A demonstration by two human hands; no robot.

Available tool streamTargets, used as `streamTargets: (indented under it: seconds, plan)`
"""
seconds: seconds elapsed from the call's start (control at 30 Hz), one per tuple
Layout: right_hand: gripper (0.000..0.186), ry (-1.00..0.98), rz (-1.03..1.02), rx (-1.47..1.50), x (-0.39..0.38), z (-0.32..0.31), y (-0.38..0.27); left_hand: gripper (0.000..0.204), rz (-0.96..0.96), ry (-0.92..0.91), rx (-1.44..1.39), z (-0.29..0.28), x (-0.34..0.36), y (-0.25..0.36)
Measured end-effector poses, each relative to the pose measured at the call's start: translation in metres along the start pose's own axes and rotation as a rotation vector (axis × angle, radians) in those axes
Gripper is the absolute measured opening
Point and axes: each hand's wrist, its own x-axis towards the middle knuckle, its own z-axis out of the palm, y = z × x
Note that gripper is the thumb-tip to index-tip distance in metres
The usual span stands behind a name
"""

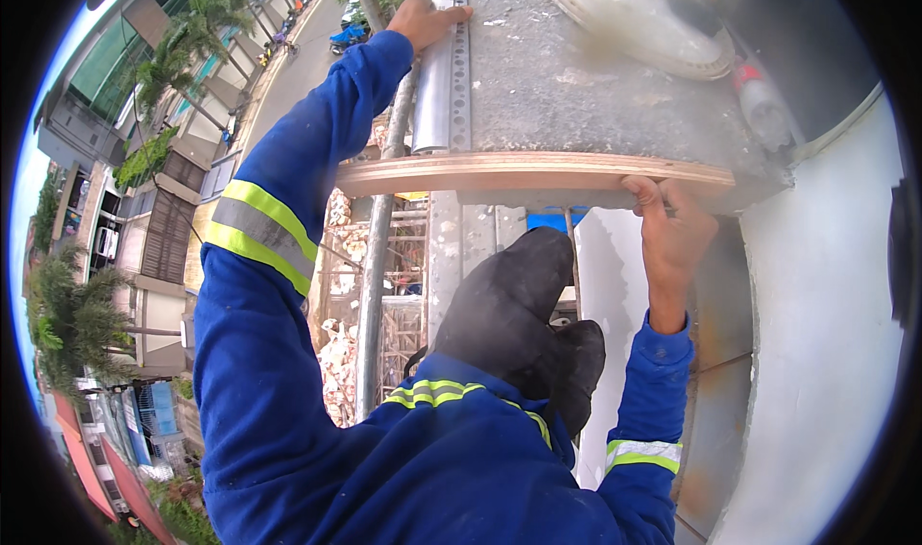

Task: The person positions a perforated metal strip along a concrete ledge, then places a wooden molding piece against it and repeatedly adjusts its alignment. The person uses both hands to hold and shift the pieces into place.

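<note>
My left hand [430,24] is at the upper middle, gripping a silvery metal straightedge [434,98] beside a perforated metal strip [461,84], its index finger stretched across them. My right hand [672,223] is closed on the near edge of a long plywood board [528,170], toward its right end. The board lies crosswise at the near end of a rough, speckled concrete ledge [567,103], just beyond my bent, dark-trousered legs. My blue sleeves have reflective bands.
A metal scaffold pole [370,305] runs along the left, with a drop to rubble, street and palms beyond. A white wall [807,305] bounds the right. On the ledge's upper right lie a pale round-ended object [634,17] and a bottle [764,103], partly blurred.
</note>
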Motion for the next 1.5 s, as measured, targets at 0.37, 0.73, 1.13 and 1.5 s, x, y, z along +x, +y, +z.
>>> streamTargets:
  seconds: [0.37, 0.73, 1.13, 1.5]
  plan:
    - [0.034, -0.003, 0.017, -0.031, 0.000, -0.001, -0.003, 0.050, -0.014, 0.018, -0.032, 0.003, 0.007, -0.005]
    - [0.033, -0.028, 0.070, -0.004, 0.000, -0.004, -0.005, 0.052, -0.081, -0.015, -0.124, 0.006, 0.002, -0.001]
    - [0.024, -0.028, 0.014, 0.049, 0.000, -0.004, -0.006, 0.088, -0.130, -0.024, -0.284, 0.004, -0.018, 0.021]
    - [0.023, -0.019, -0.080, -0.013, 0.002, -0.005, -0.007, 0.049, -0.143, -0.001, -0.464, 0.009, -0.021, 0.022]
